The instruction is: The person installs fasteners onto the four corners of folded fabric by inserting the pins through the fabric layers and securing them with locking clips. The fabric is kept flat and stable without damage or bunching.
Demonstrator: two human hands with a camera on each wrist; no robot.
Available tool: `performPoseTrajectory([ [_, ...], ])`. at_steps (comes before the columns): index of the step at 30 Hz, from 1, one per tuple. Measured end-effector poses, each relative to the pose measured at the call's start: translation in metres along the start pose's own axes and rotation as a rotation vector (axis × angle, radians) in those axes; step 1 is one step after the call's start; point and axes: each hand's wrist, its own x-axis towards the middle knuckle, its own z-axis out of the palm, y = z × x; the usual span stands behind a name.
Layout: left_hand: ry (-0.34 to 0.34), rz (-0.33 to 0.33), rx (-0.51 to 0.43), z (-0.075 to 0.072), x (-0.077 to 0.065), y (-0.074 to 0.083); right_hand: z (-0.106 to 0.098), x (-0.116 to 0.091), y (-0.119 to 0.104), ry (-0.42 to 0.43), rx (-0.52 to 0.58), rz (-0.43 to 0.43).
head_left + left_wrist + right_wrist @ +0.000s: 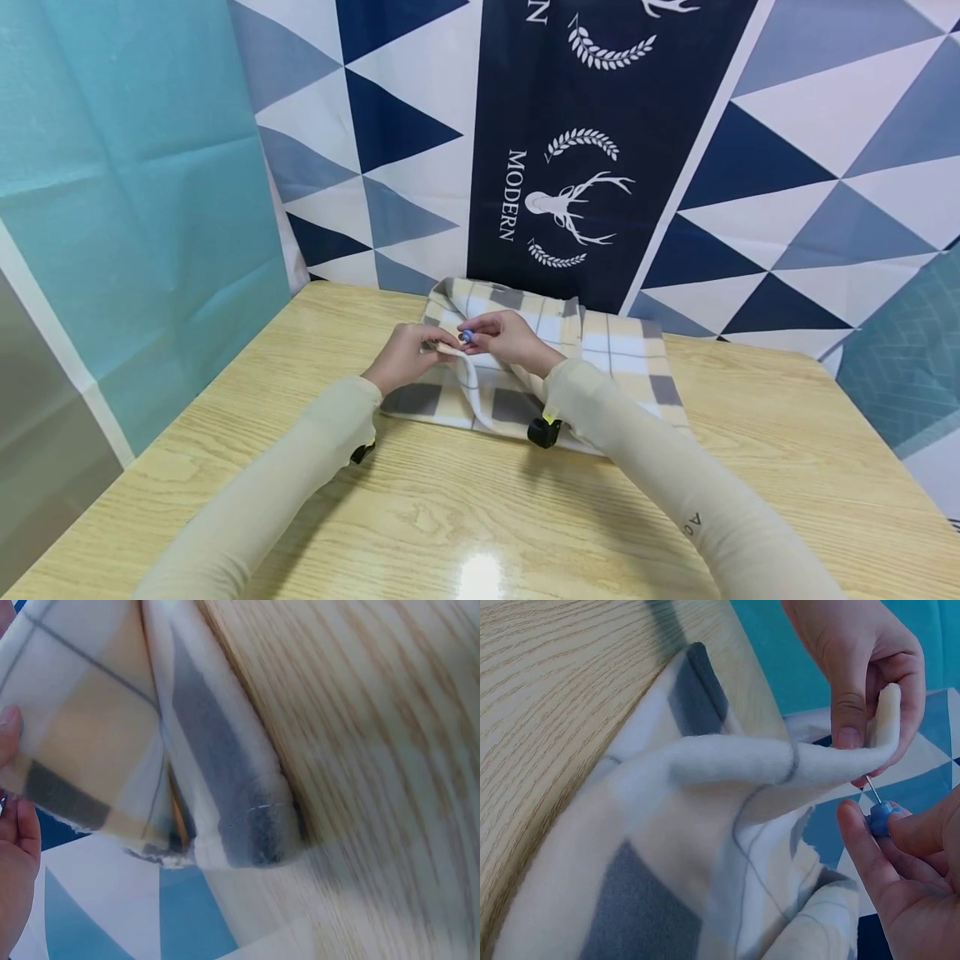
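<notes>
A fleece blanket [626, 358] with cream, white and grey checks lies folded on the table, one part lifted near its left side. My left hand [408, 354] pinches the raised edge between thumb and fingers; in the right wrist view the cloth bends up through that grip. Close beside it, my right hand [513, 340] holds a pin by its blue head [882, 818]. The thin metal shaft points up at the cloth under my left thumb. Whether its tip is inside the fabric is hidden. Only part of a hand [19, 859] shows in the left wrist view.
The wood-grain table [420, 500] extends in front of the blanket and to both sides. Behind it hangs a navy, white and grey patterned cloth [420, 192]. A teal panel [150, 183] stands along the left. Black wrist cameras [543, 432] sit under the sleeves.
</notes>
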Motion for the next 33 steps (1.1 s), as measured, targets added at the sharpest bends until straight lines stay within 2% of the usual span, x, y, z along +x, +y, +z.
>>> performPoseTrajectory([
  [11,-0.013,-0.036,-0.016,0.0005,-0.0004,-0.0003,0.0009,0.0,0.001,0.012,0.021,0.014],
  [18,-0.005,-0.017,-0.005,-0.0007,0.0012,0.0015,-0.0002,0.0009,0.0012,0.011,0.033,0.011],
  [33,-0.006,-0.029,-0.009,-0.0002,0.0015,0.002,-0.0018,0.0012,0.0025,0.008,0.028,0.013],
])
